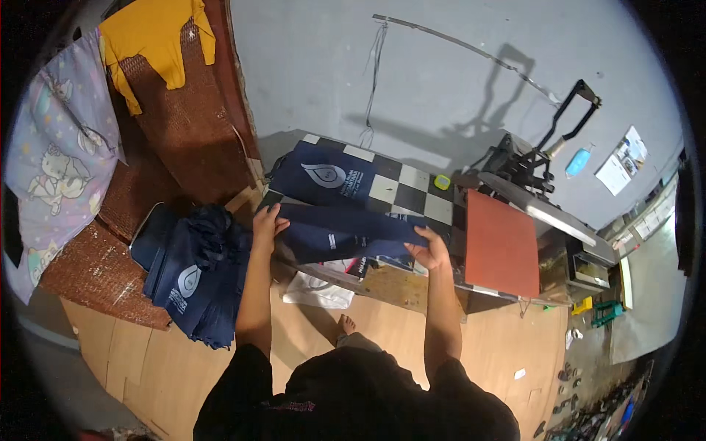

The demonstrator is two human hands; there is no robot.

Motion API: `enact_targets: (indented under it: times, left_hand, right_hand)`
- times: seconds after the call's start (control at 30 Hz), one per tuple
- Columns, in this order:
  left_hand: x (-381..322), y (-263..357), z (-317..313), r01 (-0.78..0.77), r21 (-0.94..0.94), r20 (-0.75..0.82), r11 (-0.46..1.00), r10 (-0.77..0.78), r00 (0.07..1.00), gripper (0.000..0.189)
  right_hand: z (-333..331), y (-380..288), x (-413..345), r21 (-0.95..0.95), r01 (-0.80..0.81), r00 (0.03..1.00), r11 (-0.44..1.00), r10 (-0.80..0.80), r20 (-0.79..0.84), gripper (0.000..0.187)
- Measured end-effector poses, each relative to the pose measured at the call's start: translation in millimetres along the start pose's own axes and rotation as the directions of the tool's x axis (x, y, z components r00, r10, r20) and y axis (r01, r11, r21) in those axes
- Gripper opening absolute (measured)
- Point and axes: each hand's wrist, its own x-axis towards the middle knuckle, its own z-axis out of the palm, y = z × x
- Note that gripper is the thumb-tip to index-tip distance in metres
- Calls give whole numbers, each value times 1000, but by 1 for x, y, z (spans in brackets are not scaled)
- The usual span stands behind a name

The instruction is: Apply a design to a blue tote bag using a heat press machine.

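A navy fabric piece point(342, 226) is stretched between my two hands above the front edge of the checkered table. My left hand point(268, 226) pinches its left end, and my right hand point(429, 251) grips its right end. It looks folded over, and some white print shows on its lower part. Behind it a navy printed fabric item point(330, 175) lies flat on the table, bearing a white drop-shaped logo and lettering. Left of my left arm, similar navy items with the same print form a heaped stack point(196, 281); what supports it is hidden.
A heat press point(540, 165) with an orange-red pad point(501, 245) stands at the right of the checkered table point(411, 193). Near the wall sits a small yellow-green object point(442, 182). White cloth point(319, 290) lies below the table's front edge. Brown woven furniture point(182, 138) stands at left.
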Motion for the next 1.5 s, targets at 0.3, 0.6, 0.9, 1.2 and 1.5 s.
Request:
enact_targets:
  times: [0.3,0.6,0.9,1.2,1.5]
  left_hand:
    - [139,83,65,-5,254,30,967,-3,1000,53]
    - [226,114,51,-391,200,118,899,374,920,53]
    - [316,-24,-42,-51,612,50,789,26,998,24]
    - [341,-80,-53,-111,874,71,474,102,992,26]
    - [313,-112,-48,-130,791,-42,598,265,963,45]
  right_hand:
    - [44,-64,186,-6,37,998,999,-37,44,24]
    - [113,-80,243,-167,408,902,897,-368,227,23]
    - [-8,61,320,-602,211,905,770,-387,-177,14]
    - [-30,150,335,-892,-281,624,354,-639,-450,33]
    - [-40,162,335,-949,-304,486,77,-844,-225,25]
